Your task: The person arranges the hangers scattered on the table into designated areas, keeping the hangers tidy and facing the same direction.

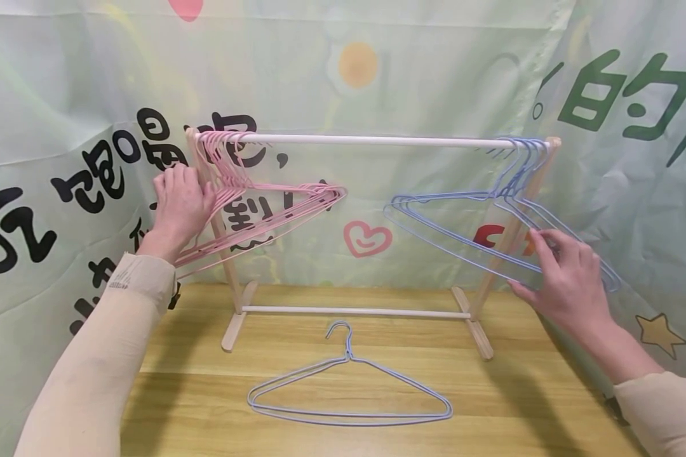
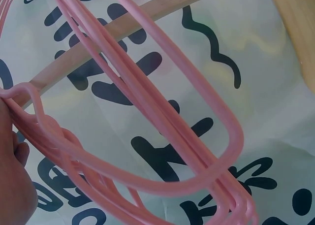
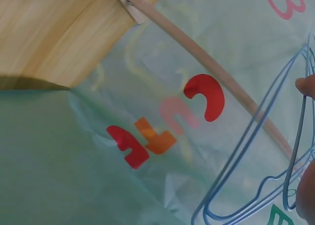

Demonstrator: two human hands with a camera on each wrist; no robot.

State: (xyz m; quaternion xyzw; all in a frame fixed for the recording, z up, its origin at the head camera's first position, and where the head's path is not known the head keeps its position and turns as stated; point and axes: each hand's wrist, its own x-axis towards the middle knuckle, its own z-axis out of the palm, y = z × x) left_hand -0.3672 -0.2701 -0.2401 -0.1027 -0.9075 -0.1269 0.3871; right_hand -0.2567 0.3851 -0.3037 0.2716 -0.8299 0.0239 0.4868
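Pink wire hangers [image 1: 286,216] hang bunched at the rack's left end. My left hand [image 1: 180,197] holds their left shoulders, thumb on the inner side; their rounded ends [image 2: 231,141] fill the left wrist view, where only part of the hand shows. Blue wire hangers [image 1: 457,241] hang at the rack's right end. My right hand [image 1: 571,279] holds the right corner of a blue hanger [image 3: 290,203], index finger on the shoulder and thumb by the lower bar. Behind that hand, other blue ends reach farther right. Two or so blue hangers [image 1: 349,419] lie stacked flat on the table.
The wooden rack has a white top rail [image 1: 366,139], a white lower bar [image 1: 354,311] and splayed feet on a wood-grain table [image 1: 206,406]. Printed cloth [image 1: 434,76] hangs close behind and along both sides.
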